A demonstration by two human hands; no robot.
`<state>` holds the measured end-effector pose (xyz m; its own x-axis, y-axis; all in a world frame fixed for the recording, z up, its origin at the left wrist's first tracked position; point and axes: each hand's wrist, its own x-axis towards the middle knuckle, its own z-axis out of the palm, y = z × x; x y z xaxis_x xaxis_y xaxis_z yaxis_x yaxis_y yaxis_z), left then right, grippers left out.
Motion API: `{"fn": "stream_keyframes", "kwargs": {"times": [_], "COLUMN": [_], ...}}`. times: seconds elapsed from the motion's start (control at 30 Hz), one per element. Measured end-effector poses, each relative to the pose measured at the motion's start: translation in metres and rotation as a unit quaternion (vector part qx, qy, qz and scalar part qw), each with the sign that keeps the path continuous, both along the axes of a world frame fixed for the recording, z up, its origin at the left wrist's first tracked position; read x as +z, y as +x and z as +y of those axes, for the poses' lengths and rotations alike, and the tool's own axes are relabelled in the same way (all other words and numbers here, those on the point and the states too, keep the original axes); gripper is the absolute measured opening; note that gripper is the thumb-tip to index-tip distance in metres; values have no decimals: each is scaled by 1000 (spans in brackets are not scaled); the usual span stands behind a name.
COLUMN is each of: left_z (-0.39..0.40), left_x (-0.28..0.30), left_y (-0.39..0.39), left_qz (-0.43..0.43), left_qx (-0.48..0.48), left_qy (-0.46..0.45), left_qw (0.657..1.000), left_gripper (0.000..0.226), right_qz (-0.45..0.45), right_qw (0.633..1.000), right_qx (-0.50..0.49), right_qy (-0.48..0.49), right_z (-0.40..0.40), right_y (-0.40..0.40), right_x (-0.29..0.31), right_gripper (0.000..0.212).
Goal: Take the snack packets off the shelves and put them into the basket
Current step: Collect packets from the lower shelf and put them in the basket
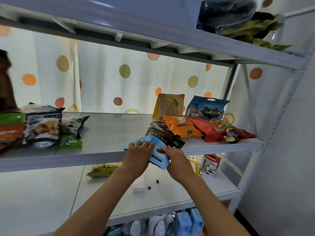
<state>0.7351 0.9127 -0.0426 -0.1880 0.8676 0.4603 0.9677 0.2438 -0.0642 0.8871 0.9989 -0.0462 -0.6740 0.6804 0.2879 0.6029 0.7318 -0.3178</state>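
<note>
Head view: basket is not showing anywhere in frame. Left hand [139, 153] is lying on top of the light blue packet [157, 155], fingers extended across its upper face, thumb side hidden, so I can't tell whether it is pinching or only pressing. Right hand [175, 159] is gripping the packet's right edge, fingers curling round it; the underside of that grip is hidden. Packet is hanging half over the front edge of the middle shelf [105, 132], print too blurred to read.

Just behind it, a dark brown packet [163, 133] is lying flat, partly under the blue one. Beyond that, an orange packet [183, 126] is overlapping a red packet [219, 130]. At the back, a yellow pouch [170, 105] and a blue pouch [207, 108] are standing upright. Far left, a pile of packets [42, 126] is running out of frame.

Lower shelf [51, 188] is carrying a yellow-green packet [102, 169], partly hidden by the shelf edge, and a small red-white box [211, 165]. Polka-dot curtain [102, 79] is hanging behind the rack.
</note>
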Motion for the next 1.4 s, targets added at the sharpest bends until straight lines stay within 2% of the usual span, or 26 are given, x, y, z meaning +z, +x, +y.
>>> {"fn": "stream_keyframes", "kwargs": {"times": [0.2, 0.37, 0.47, 0.53, 0.57, 0.6, 0.67, 0.73, 0.8, 0.87, 0.93, 0.97, 1.07, 1.2, 1.27, 1.4], "left_z": [-31, -77, -103, -113, -116, -119, -125, -135, -146, -159, -172, -178, -197, -218, -229, -246], "left_x": [-1, 3, 13, 21, 24, 26, 27, 18, 5, -13, -36, -48, -78, -97, -102, -111], "left_y": [21, 39, 58, 80, 92, 103, 124, 137, 145, 152, 159, 164, 167, 147, 141, 141], "left_qz": [33, -49, -176, -306, -383, -463, -581, -641, -696, -750, -784, -792, -794, -793, -775, -726], "left_qx": [24, 6, 1, 7, 0, -13, -42, -53, -70, -82, -74, -62, -13, 24, 35, 29], "left_qy": [57, 129, 196, 240, 248, 255, 271, 286, 283, 266, 254, 252, 272, 311, 303, 265], "left_qw": [998, 990, 965, 921, 890, 849, 767, 711, 656, 600, 562, 553, 543, 524, 554, 634], "left_gripper": [50, 43, 32, 14, 15, 20, 16, 10, 17, 23, 20, 18, 12, 28, 30, 19], "right_qz": [164, 352, 394, 423, 428, 427, 430, 463, 521, 571, 589, 589, 577, 541, 515, 465], "right_qw": [985, 927, 885, 841, 822, 807, 784, 753, 701, 645, 605, 597, 607, 651, 669, 710], "right_qx": [39, -25, -21, -8, -4, -1, 11, 8, -3, 23, 51, 50, -6, -73, -76, -63], "right_qy": [-34, -125, -246, -336, -375, -408, -448, -466, -487, -508, -533, -543, -546, -528, -531, -526], "right_z": [-21, -55, -72, -83, -89, -96, -108, -119, -130, -149, -172, -182, -199, -204, -206, -215], "right_y": [12, 30, 38, 45, 50, 57, 70, 82, 94, 104, 110, 112, 115, 128, 134, 138], "right_x": [-20, -24, -24, -23, -19, -14, -11, -16, -25, -36, -51, -60, -88, -107, -110, -113], "right_gripper": [58, 91, 95, 89, 83, 74, 56, 49, 50, 41, 30, 27, 26, 24, 22, 22]}}
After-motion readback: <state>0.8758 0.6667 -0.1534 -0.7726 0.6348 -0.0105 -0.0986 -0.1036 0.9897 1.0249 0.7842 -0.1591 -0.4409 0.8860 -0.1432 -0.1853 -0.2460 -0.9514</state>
